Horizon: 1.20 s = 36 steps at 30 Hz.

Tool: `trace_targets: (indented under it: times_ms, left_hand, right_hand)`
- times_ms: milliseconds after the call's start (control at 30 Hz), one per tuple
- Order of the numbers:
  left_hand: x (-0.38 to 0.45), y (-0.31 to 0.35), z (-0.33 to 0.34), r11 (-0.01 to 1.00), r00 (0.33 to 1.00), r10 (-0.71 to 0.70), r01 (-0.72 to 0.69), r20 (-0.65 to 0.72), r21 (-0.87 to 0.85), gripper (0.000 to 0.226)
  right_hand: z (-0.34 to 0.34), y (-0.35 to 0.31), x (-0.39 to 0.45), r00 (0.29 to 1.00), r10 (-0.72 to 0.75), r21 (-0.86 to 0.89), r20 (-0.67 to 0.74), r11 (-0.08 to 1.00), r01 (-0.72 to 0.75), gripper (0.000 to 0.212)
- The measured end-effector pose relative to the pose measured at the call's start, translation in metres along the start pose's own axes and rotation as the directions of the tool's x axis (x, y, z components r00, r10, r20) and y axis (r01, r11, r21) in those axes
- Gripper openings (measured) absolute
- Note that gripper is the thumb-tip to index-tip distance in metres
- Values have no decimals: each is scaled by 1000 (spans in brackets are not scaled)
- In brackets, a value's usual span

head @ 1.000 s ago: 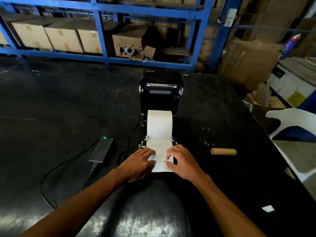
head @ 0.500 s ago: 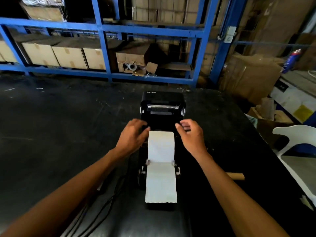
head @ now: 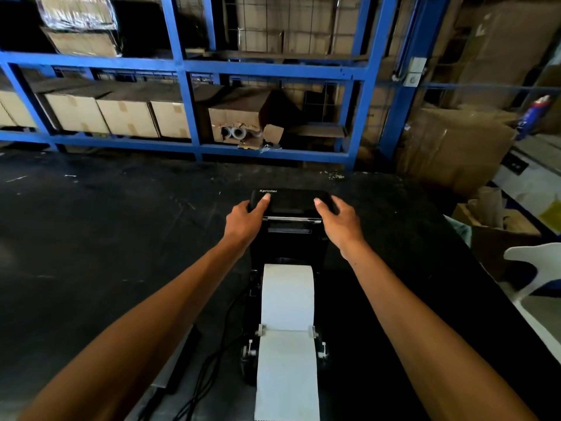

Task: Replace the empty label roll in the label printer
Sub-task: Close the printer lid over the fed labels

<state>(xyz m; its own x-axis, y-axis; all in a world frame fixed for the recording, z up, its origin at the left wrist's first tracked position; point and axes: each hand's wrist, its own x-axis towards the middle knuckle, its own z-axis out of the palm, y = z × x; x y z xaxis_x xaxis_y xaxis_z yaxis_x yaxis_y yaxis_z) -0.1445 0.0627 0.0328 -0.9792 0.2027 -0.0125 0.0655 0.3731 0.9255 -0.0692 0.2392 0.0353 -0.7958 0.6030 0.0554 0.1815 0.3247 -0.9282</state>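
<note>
The black label printer stands open on the dark table, its raised lid at the far end. A white label roll sits in the bay, and its paper strip runs toward me between the side guides. My left hand grips the lid's left corner, thumb on top near the brand name. My right hand grips the lid's right corner the same way. The empty cardboard core is out of view.
Black cables and a power adapter lie left of the printer. Blue shelving with cardboard boxes stands behind the table. A white plastic chair and open boxes stand to the right, past the table edge.
Both hands left the paper strip at the printer's front, moved up past the roll, and now hold the top corners of the raised lid. The camera has tilted up; the cardboard core dropped out of view.
</note>
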Motion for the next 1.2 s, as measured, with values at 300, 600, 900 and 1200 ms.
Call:
trace_targets:
  times_ms: [300, 600, 900, 1200]
  left_hand:
    - [-12, -3, -2, 999, 999, 33, -33, -9, 1, 44]
    - [-66, -36, -25, 983, 975, 165, -149, 149, -111, 60]
    - [-130, -85, -39, 978, 959, 198, -178, 204, -112, 91]
    - [-172, -132, -28, 984, 973, 130, -102, 193, -149, 91]
  right_hand:
    - [-7, 1, -8, 999, 21, 10, 47, 1000, -22, 58]
    - [-30, 19, -71, 991, -48, 157, 121, 987, 29, 64]
    - [-35, 55, -149, 989, -57, 245, 135, 969, 22, 57]
    - [-24, 96, -195, 987, 27, 174, 156, 983, -54, 51]
